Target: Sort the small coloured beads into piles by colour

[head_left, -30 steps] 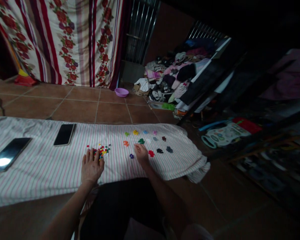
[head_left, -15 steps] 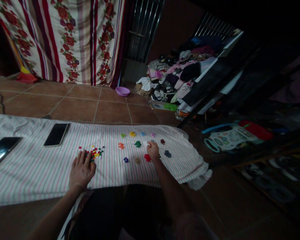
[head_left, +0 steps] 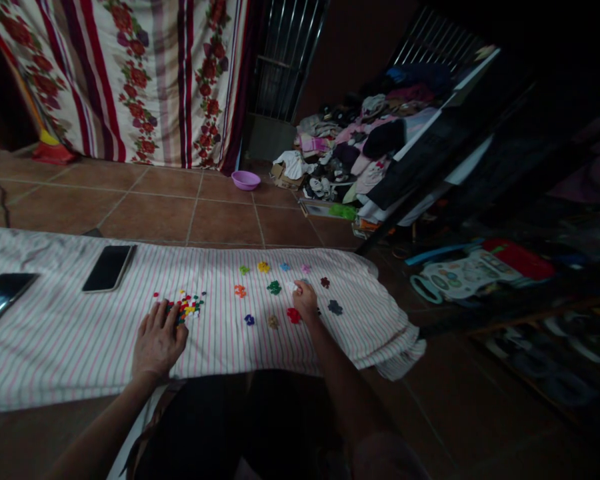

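Observation:
My left hand [head_left: 159,339] lies flat with its fingers spread, the fingertips at the near left edge of a mixed pile of small coloured pieces [head_left: 190,308]. Across the cloth, my right hand [head_left: 307,303] has its fingers pinched together down at a little group of white pieces [head_left: 293,287]. What is between those fingertips is too small to make out. Sorted clusters surround it: green [head_left: 274,287], red [head_left: 293,315], dark grey [head_left: 335,307], brown [head_left: 325,283] and pink [head_left: 306,269]. Some black pieces are partly hidden by the right hand.
A striped cloth [head_left: 100,333] covers the work surface. Two phones lie on its left part, one dark phone [head_left: 109,269] and another phone [head_left: 5,300] nearer me. More clusters include orange [head_left: 240,291], yellow [head_left: 263,267] and tan [head_left: 273,322]. Beyond, a purple basin [head_left: 246,180] sits on the tiles.
The view has shifted slightly. My right hand remains pinched at the white pieces, a little more of which shows. My left hand stays flat beside the mixed pile.

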Available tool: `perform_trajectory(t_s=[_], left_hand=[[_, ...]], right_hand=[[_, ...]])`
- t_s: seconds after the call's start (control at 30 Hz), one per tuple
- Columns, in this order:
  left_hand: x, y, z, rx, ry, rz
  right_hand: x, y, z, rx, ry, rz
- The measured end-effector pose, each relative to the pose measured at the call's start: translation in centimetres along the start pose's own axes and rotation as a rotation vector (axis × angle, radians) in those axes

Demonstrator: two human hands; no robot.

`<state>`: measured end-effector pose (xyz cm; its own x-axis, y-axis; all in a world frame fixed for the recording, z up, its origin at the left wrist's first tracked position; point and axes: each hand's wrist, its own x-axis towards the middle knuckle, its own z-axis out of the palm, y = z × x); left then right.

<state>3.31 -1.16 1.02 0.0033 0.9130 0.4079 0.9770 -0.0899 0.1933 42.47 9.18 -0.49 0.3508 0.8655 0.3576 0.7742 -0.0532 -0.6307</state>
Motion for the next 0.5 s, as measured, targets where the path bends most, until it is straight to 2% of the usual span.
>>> perform_trajectory(t_s=[0.27, 0.37, 0.5], left_hand=[[0.1, 0.2, -0.5, 0.013, -0.050, -0.022], [0.1, 0.2, -0.5, 0.030, -0.051, -0.019], [0.1, 0.2, -0.4, 0.044, -0.037, -0.015]], right_hand=[[0.1, 0.2, -0.6, -0.016, 0.002, -0.019], [0.1, -0.5, -1.0, -0.023, 0.003, -0.109], [-0.3, -2.7, -0.6, -0.027, -0.103, -0.229]])
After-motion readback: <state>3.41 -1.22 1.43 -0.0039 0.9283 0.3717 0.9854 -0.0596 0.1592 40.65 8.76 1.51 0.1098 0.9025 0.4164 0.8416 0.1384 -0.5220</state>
